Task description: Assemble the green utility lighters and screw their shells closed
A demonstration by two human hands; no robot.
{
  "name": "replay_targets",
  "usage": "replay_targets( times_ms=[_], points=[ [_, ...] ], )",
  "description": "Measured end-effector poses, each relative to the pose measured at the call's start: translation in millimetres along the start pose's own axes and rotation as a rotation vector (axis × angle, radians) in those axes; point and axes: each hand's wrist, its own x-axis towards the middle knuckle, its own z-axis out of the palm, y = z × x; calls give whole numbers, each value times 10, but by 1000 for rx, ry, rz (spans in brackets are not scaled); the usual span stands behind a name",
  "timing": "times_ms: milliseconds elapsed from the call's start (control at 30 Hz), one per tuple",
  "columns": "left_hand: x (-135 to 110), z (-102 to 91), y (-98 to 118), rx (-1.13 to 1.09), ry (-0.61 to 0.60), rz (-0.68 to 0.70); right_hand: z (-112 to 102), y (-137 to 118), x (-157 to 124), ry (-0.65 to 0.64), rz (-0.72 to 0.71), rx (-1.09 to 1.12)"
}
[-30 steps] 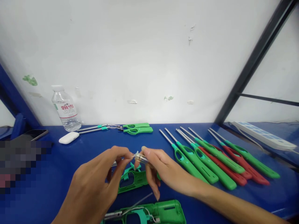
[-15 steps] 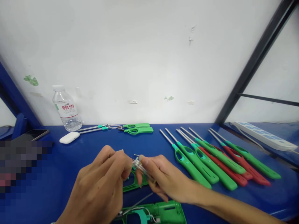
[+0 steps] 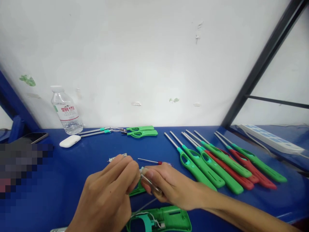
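In front of me my right hand (image 3: pixel 172 185) is closed around a small clear plastic lighter fuel tank (image 3: pixel 154 186). My left hand (image 3: pixel 103 193) meets it at the tank's top end, fingers curled in a pinch; whatever its fingertips grip is hidden behind the knuckles. Below the hands lies an opened green lighter shell (image 3: pixel 177 219) with a white wire and a teal trigger (image 3: pixel 147 222) inside. Another green shell piece (image 3: pixel 138 190) is partly covered by my hands. A thin screwdriver (image 3: pixel 153 161) with a red part lies just beyond my right hand.
Several green and red long-necked lighters (image 3: pixel 202 167) lie at right. Two green lighters with exposed wires (image 3: pixel 142 132) lie by the wall. A water bottle (image 3: pixel 66 112), white case (image 3: pixel 70 141), phone (image 3: pixel 36 138) and power strip (image 3: pixel 270 138) are around. A small clear part (image 3: pixel 117 157) lies beyond my left hand.
Both hands stay together at the tank, slightly lower and turned. The screwdriver and a small clear part behind them now show more. The view has shifted a little.
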Motion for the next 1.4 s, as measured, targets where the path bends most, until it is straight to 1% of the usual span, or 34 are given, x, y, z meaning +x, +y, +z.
replay_targets(
  times_ms=[67, 133, 233, 267, 300, 333, 400, 433, 500, 533, 567, 633, 700, 767, 867, 1000, 1067, 1233, 1400],
  points=[
    [8, -12, -8, 2, -12, -39, -9, -22, -6, 6, -11, -32],
    [32, -28, -25, -14, 2, -103, -32, -67, -13, 37, 1, -49],
    [62, -35, -51, -101, 26, -254, -101, -152, -30, 103, 85, -69],
    [58, -26, -55, -136, 9, -296, -133, -174, -37, 126, 104, -86],
    [46, -8, -54, -161, -41, -328, -167, -189, -46, 150, 111, -111],
    [24, 17, -46, -176, -119, -349, -203, -195, -55, 172, 110, -138],
    [-35, 85, -9, -186, -328, -355, -274, -182, -72, 194, 89, -170],
    [-64, 124, 19, -187, -436, -349, -306, -166, -81, 179, 85, -167],
    [-103, 197, 86, -197, -618, -364, -360, -129, -101, 107, 100, -125],
    [-110, 226, 119, -202, -689, -381, -380, -114, -113, 63, 118, -95],
    [-108, 249, 147, -207, -748, -403, -396, -103, -128, 20, 143, -73],
    [-88, 276, 183, -214, -818, -426, -418, -93, -165, -39, 177, -96],
    [-64, 281, 185, -228, -841, -422, -429, -89, -209, -49, 164, -203],
    [-44, 271, 166, -240, -857, -424, -427, -76, -250, -17, 134, -296],
    [-25, 239, 137, -239, -891, -448, -394, -37, -277, 14, 144, -336],
    [-12, 186, 135, -232, -917, -473, -325, -5, -254, -110, 105, -432],
    [-7, 167, 142, -230, -924, -491, -300, -5, -242, -142, 98, -476],
    [7, 149, 164, -219, -914, -506, -283, -5, -239, -111, 101, -494],
    [20, 153, 169, -219, -912, -510, -281, 10, -233, -115, 114, -505]
  ],
)
